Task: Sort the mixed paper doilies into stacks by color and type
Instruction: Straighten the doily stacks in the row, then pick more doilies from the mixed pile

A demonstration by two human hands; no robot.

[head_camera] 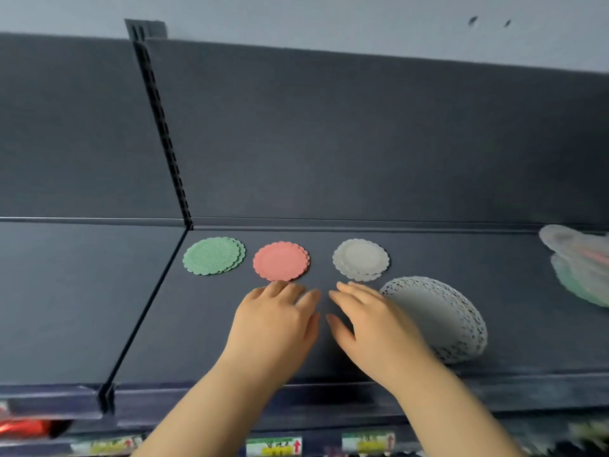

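Note:
Three small doily stacks lie in a row near the back of the dark shelf (pixel 230 341): green (pixel 213 255), pink (pixel 280 261) and white (pixel 361 259). A larger white lace doily stack (pixel 451 321) lies to the right, just behind my right hand (pixel 372 328). My left hand (pixel 275 321) lies flat just in front of the pink stack with straight fingers. My right hand is spread open beside it, its back partly covering the lace stack's left edge. Neither hand holds anything.
A clear plastic bag with mixed doilies (pixel 580 262) lies at the shelf's far right. A slotted upright post (pixel 164 133) and a shelf seam divide the left section. Price labels (pixel 273 446) run along a lower shelf edge.

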